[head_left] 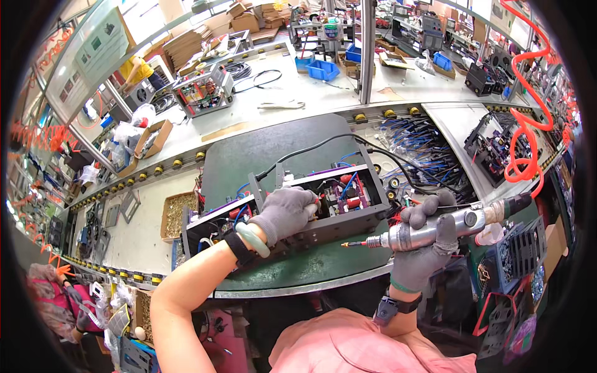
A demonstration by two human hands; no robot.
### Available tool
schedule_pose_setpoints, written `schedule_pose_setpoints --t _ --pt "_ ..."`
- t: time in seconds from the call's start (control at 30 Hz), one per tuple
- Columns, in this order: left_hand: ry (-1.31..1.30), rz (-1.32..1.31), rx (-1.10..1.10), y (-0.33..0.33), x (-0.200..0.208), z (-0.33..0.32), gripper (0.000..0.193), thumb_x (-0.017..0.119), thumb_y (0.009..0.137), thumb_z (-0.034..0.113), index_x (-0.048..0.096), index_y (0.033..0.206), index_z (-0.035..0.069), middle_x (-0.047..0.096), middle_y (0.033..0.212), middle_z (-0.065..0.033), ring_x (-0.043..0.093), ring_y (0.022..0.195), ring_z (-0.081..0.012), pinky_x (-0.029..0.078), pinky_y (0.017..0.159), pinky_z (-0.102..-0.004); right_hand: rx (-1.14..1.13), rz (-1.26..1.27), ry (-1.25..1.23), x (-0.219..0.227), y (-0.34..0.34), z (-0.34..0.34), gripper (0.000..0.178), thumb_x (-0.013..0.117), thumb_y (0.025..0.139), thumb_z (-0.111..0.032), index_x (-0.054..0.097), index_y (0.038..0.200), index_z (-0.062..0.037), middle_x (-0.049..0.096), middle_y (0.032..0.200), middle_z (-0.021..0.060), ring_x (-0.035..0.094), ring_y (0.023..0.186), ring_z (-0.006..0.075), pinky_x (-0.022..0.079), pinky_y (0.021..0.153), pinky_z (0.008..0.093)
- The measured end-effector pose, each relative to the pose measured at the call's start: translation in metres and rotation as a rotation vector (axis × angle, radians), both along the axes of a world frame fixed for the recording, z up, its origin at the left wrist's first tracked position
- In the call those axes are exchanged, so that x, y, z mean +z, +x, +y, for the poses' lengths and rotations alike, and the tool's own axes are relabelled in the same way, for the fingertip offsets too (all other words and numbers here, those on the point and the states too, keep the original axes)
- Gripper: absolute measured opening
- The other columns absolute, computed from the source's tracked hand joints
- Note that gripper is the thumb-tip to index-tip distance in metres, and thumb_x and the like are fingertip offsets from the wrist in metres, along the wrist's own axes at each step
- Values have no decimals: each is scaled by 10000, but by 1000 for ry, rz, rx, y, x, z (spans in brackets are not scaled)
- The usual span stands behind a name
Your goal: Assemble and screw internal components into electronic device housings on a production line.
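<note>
My right hand (421,261), in a grey glove, is wrapped round a silver air screwdriver (407,237). Its bit points left, just in front of a black metal chassis (339,229). Red and blue parts and wires show inside the open-topped chassis, which lies on a dark green work board (305,266). Over the chassis is my left hand (283,214), also gloved in grey. Its fingers are curled together at the inner parts, and whatever they hold is hidden. A black cable (323,144) arches from the chassis to the right.
A bundle of blue and black leads (418,146) lies behind the screwdriver. To the left stands a cardboard box of small screws (179,214). Coiled red air hose (528,124) hangs at right. Another open unit (202,93) sits on the far bench; a metal post (367,56) rises there.
</note>
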State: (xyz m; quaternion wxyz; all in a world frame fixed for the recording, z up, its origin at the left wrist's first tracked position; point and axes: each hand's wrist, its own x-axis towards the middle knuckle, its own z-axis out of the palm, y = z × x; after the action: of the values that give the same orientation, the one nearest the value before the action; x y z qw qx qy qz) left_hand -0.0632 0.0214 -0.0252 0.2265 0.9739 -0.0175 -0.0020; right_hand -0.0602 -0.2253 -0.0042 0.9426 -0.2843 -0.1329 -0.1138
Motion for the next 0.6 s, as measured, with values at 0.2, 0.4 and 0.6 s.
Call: schedule_pose_setpoints --t 0.2,0.4,0.6 --pt "130 352 30 20 27 -23 192 637 827 248 753 831 95 700 814 -150 687 795 -312 535 748 -413 19 35 -55 -5 3 8 470 714 885 -304 504 1250 -94 577 949 20 581 729 124 497 750 337" --pt "523 485 -200 49 28 -21 209 632 749 215 763 850 87 716 799 -139 709 754 -311 550 718 -415 -55 9 -90 -4 11 12 442 695 904 -307 529 1228 -57 552 923 20 560 718 100 491 713 296" --pt "415 486 -247 57 18 -20 205 629 733 198 755 854 92 710 798 -145 698 798 -321 535 716 -427 4 -168 -80 -3 41 38 443 699 893 -298 530 1241 -82 570 936 28 576 737 125 493 740 338"
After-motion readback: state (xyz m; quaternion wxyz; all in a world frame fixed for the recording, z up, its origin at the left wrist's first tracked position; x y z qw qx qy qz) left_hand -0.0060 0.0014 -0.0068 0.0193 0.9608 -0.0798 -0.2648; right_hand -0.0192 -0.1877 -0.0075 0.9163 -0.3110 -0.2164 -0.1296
